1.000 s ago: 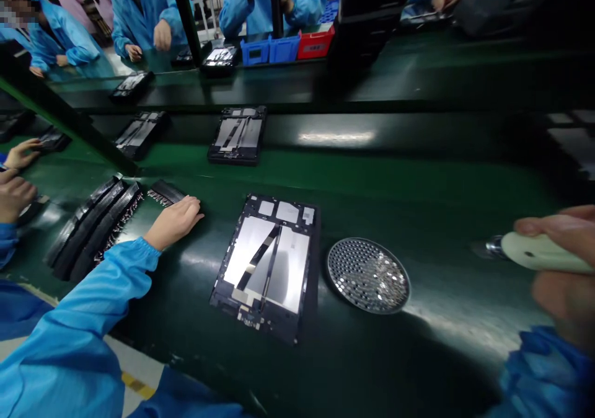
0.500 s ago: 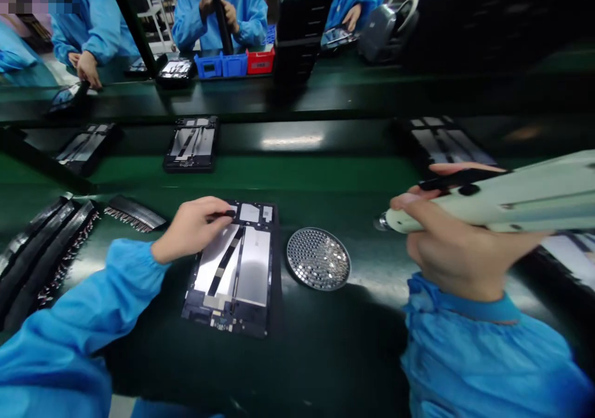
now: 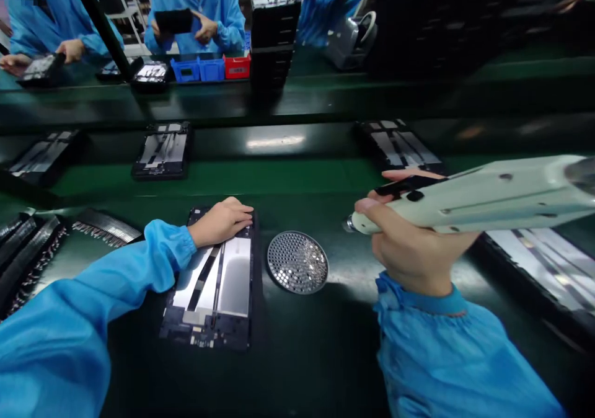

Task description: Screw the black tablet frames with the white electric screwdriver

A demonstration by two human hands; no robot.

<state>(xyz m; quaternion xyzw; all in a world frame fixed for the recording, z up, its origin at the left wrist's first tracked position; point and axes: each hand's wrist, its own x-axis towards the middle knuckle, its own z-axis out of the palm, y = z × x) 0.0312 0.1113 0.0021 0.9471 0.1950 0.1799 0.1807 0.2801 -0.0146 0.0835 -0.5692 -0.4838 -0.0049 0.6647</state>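
Note:
An opened tablet-like device point(image 3: 235, 281) lies on the dark green bench, its silver inner plates and dark ribbon cable showing. My left hand point(image 3: 222, 221) rests over its top end, fingers together and bent; whatever is beneath them is hidden. To the right of the device sits a round perforated metal dish point(image 3: 297, 263) with small shiny pieces in it. My right hand point(image 3: 411, 238) is wrapped round a pale green power screwdriver point(image 3: 502, 198), held above the bench with its tip pointing left, right of the dish.
Black strips with bristle-like edges point(image 3: 32, 263) lie at the left. A stack of devices point(image 3: 543, 263) is at the right. More devices point(image 3: 162, 151) stand on the belt ahead. Beyond are blue bins point(image 3: 211, 69), a red bin point(image 3: 237, 67) and people in blue smocks.
My left hand has moved right across the device's top end, its pinched fingertips now lowered onto it. The view has shifted, and the screwdriver is still held in my right hand.

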